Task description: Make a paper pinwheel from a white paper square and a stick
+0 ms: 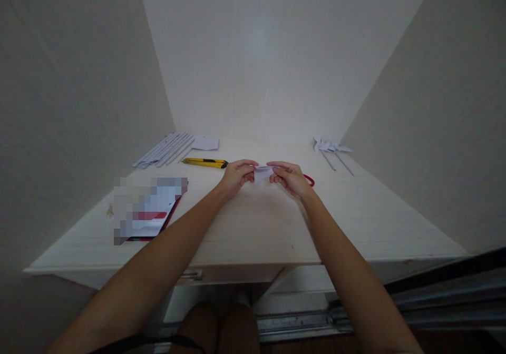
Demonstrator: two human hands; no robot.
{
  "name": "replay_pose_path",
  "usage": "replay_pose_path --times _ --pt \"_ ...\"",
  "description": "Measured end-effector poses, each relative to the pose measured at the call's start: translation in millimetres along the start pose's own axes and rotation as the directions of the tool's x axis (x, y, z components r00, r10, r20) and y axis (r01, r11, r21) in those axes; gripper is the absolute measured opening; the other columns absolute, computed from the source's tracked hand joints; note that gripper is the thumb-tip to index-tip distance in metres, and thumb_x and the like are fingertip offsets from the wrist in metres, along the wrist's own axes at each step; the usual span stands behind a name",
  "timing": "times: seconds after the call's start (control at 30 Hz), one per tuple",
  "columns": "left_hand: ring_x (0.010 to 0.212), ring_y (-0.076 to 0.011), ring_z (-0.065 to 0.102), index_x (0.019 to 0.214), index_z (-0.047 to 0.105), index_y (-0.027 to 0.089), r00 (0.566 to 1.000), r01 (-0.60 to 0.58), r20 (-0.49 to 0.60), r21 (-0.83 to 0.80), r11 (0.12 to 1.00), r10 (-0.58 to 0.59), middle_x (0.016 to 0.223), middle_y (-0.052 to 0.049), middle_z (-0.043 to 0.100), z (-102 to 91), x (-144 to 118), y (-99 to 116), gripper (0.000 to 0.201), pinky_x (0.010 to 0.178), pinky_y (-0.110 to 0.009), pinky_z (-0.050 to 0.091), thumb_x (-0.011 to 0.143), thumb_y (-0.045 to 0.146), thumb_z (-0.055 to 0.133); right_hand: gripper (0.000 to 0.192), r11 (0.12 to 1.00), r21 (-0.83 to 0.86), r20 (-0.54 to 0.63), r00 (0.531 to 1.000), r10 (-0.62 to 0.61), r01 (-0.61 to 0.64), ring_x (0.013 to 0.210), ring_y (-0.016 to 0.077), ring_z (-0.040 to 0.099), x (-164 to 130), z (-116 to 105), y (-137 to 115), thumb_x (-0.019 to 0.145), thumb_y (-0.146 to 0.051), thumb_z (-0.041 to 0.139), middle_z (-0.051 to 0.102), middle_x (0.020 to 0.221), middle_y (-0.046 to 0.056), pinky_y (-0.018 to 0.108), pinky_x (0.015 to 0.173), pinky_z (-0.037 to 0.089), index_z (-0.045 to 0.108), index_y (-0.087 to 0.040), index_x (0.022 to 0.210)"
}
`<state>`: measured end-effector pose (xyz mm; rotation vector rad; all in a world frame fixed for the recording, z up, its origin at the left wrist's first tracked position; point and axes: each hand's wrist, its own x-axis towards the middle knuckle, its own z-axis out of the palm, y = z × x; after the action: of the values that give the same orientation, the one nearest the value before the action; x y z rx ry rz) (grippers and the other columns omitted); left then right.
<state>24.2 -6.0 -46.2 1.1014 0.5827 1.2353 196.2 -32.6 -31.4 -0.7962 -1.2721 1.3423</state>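
Note:
Between my two hands, above the middle of the desk, is a small folded piece of white paper. My left hand pinches its left edge with thumb and fingers. On the opposite edge, my right hand grips it the same way. A yellow utility knife lies just left of my left hand. Partly hidden behind my right hand is a red loop, perhaps a scissors handle.
White paper sticks lie in a row at the back left, beside some flat paper. Two paper pinwheels on sticks rest at the back right. A tablet-like device, partly blurred, lies at the left. Walls enclose the desk on three sides.

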Motion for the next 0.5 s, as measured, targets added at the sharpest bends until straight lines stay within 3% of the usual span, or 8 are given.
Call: replay_pose_path --times 0.33,0.5 --pt "0.055 -0.0102 0.058 0.071 0.065 0.010 0.999 0.026 0.040 -0.047 0.999 -0.024 0.059 -0.003 0.063 -2.3 1.9 -2.7 0.014 0.053 -0.022 0.045 0.058 0.013 0.065 0.018 0.999 -0.015 0.009 0.999 -0.039 0.039 0.046 0.0080 0.053 -2.4 0.5 -4.7 0.064 -0.019 0.062 0.059 0.050 0.000 0.021 0.046 0.037 0.066 -0.012 0.080" --pt "0.058 -0.0147 0.061 0.075 0.063 0.008 0.995 0.079 0.062 -0.050 0.996 -0.076 0.063 -0.006 0.063 -0.3 -0.1 -0.4 0.013 0.052 -0.026 0.049 0.063 0.013 0.059 0.015 0.987 -0.123 -0.016 0.995 -0.103 0.100 0.047 0.0094 0.055 1.8 -2.7 1.0 0.064 -0.016 0.058 0.061 0.051 0.001 0.023 0.048 0.041 0.067 -0.012 0.076"
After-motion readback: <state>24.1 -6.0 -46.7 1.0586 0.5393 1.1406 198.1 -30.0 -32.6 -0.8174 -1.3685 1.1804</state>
